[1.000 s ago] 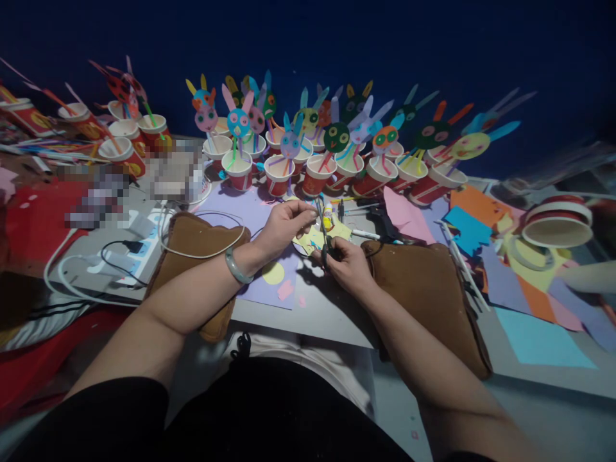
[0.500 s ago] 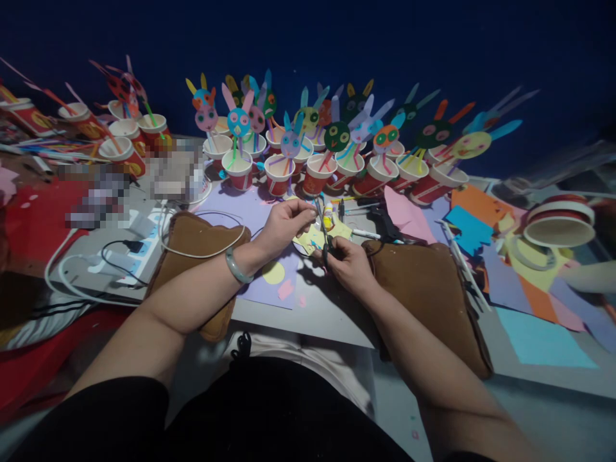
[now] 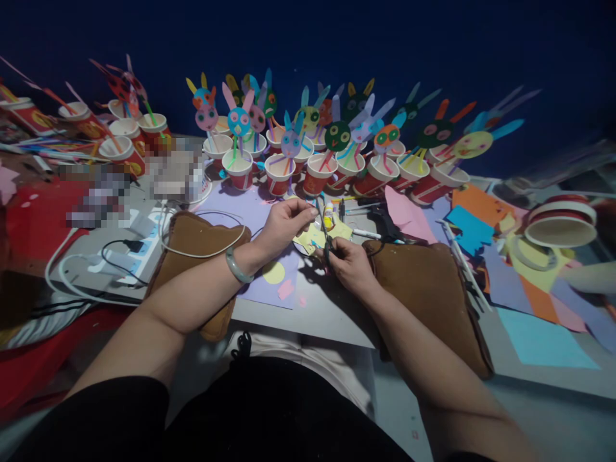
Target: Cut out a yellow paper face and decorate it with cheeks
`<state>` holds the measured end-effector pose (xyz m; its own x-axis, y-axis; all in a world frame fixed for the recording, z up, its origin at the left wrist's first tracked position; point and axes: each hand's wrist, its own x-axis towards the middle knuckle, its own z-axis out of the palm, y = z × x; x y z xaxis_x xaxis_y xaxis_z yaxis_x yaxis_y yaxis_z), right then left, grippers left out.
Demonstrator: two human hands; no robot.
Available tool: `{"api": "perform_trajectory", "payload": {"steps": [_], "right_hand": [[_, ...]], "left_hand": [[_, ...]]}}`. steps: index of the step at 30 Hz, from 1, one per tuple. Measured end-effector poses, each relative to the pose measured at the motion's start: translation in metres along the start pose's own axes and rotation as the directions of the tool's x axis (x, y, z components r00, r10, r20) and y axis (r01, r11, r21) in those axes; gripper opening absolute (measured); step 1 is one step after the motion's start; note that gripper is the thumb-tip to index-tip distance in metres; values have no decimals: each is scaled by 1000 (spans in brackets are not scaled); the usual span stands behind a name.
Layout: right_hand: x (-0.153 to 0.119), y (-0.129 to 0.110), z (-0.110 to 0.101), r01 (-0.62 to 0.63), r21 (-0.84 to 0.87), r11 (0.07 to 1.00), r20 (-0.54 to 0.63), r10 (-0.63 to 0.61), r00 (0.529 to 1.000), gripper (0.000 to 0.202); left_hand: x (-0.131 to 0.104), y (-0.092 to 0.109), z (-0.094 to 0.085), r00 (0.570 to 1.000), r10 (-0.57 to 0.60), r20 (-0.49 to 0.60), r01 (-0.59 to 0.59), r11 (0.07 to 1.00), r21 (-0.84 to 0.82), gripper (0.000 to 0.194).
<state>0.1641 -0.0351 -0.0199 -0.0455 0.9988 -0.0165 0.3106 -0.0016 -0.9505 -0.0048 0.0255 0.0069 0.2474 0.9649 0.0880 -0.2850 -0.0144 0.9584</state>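
Scissors in Your Right Hand

Your right hand (image 3: pixel 351 263) is closed on the scissors (image 3: pixel 326 240), blades up beside your left hand (image 3: pixel 289 221), whose fingertips pinch together; you cannot tell what they hold. Under them lie yellow scraps (image 3: pixel 341 231) on the surface (image 3: pixel 315 308). Beyond your hands stand cups (image 3: pixel 320 174) with paper rabbits (image 3: pixel 337 136).

And here are the scissors (image 3: pixel 324 226), dark loop handles down in the right hand (image 3: pixel 350 262), slim blades rising clear above the table (image 3: pixel 312 314), tips aimed just short of twelve o'clock! Handles sit toward five o'clock from those tips; the blade gap's too small to read.
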Motion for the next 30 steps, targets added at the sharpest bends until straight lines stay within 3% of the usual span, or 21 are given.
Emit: {"api": "perform_trajectory", "payload": {"steps": [9, 15, 22, 25, 30], "right_hand": [[-1, -7, -1, -47, 60, 997, -10, 47, 999, 50], [-2, -14, -1, -61, 75, 995, 104, 53, 993, 47], [-1, -15, -1, -46, 78, 996, 137, 35, 990, 48], [-2, -13, 0, -48, 122, 991, 114, 34, 993, 47], [-3, -4, 1, 5, 320, 948, -31, 6, 1000, 41]], "left_hand": [[0, 1, 1, 1000, -29, -1, 29, 1000, -10, 21], [-1, 2, -1, 1000, 12, 21, -12, 1000, 12, 15], [0, 1, -3, 999, 29, 14, -29, 1000, 1, 16], [1, -1, -3, 1000, 13, 18, -12, 1000, -24, 17], [1, -3, -1, 995, -77, 62, 79, 996, -37, 19]]}}
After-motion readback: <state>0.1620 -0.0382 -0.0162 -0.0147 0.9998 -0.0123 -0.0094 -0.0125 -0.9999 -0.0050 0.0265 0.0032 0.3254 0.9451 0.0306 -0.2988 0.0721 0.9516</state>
